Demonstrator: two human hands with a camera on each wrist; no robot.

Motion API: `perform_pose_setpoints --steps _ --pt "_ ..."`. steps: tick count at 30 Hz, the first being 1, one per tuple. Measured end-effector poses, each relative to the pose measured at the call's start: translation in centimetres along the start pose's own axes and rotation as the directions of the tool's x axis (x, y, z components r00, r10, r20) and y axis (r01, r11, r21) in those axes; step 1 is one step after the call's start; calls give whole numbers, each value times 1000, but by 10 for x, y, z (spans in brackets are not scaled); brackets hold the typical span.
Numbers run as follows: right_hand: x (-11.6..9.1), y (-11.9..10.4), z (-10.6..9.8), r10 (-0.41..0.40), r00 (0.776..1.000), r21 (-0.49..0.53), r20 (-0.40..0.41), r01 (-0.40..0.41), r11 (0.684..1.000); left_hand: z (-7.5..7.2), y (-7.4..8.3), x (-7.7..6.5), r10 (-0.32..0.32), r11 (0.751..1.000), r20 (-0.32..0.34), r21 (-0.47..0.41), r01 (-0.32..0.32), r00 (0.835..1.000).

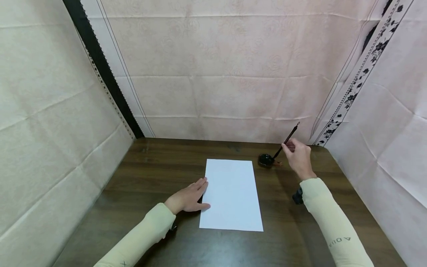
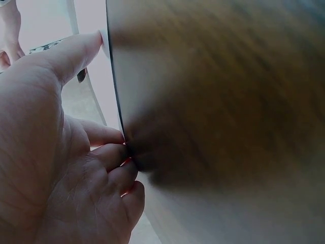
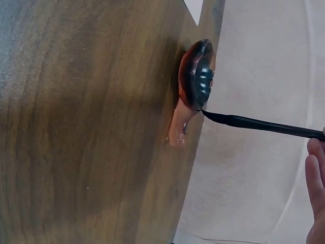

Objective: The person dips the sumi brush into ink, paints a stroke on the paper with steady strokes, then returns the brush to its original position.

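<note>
A blank white sheet of paper (image 1: 231, 196) lies on the wooden table. My left hand (image 1: 190, 196) rests on its left edge, fingers extended and thumb spread. In the left wrist view, the left fingertips and thumb meet the paper's edge. Between thumb and fingers, my right hand (image 1: 298, 157) pinches a black ink brush (image 1: 289, 136) with a small loop at its top end. The brush slants down, its dark tip (image 3: 209, 115) right at the rim of a small spoon-shaped dish (image 3: 177, 122) with a brownish-orange handle. Glossy black ink (image 3: 203, 79) fills the bowl.
The dark brown table (image 1: 140, 207) has cloth on three sides. A pale cloth (image 1: 213, 74) hangs behind its far edge. Another cloth (image 1: 43, 129) is at the left, and one with a black floral border (image 1: 357, 85) is at the right.
</note>
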State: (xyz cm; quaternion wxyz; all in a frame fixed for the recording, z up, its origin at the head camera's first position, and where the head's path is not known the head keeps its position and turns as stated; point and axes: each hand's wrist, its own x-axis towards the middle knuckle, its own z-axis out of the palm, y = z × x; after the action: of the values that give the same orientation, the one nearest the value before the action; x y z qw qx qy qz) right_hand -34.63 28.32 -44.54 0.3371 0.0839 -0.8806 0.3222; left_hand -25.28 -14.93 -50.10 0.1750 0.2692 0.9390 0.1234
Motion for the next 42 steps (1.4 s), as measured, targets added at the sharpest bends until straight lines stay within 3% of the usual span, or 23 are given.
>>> perform_pose_setpoints --steps 15,26,42 --pt "7 -13 -3 -37 999 25 0 37 999 0 1 -1 5 1000 -6 9 -5 1000" --pt "-3 -3 2 13 1000 27 21 -14 1000 0 1 0 1 1000 -7 9 -1 1000" --pt "-6 4 1 12 1000 5 11 -12 1000 -1 2 -2 3 1000 -5 2 -3 1000"
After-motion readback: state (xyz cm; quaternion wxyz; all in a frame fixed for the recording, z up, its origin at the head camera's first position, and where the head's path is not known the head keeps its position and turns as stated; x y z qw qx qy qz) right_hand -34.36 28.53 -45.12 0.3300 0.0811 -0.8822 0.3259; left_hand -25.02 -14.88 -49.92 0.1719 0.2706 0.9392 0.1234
